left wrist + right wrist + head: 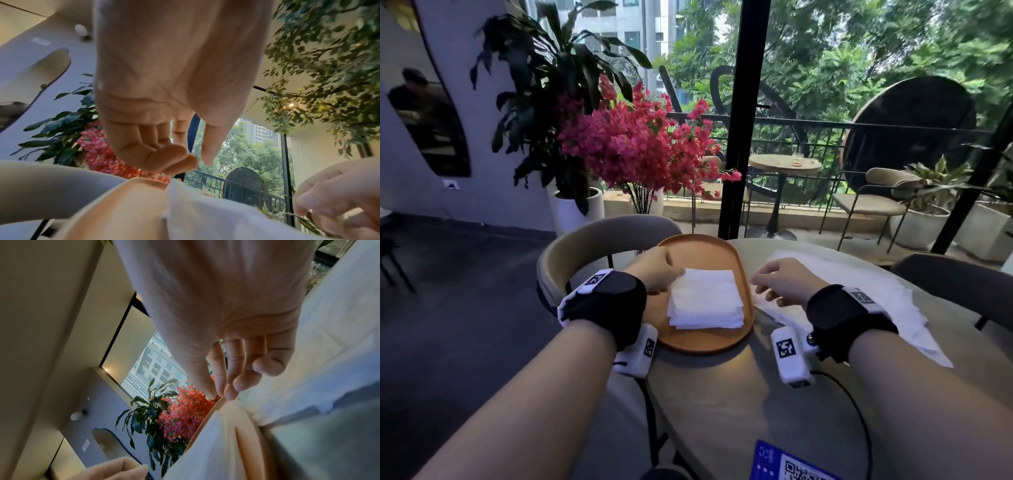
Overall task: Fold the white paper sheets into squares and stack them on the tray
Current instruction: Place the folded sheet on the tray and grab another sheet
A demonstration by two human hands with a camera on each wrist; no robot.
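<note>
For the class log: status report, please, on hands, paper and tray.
Left hand, right hand empty, beside tray. Folded stack on tray. Unfolded sheets wait right. Nothing blocking.

Both forearms reach forward, left hand (654,270) and right hand (787,281) loosely curled, holding nothing.

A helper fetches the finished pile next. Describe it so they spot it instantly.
On the round grey table lies an oval wooden tray. The stack of folded white paper squares sits on it, unlike the loose unfolded white sheets lying rightward, off the tray.
</note>
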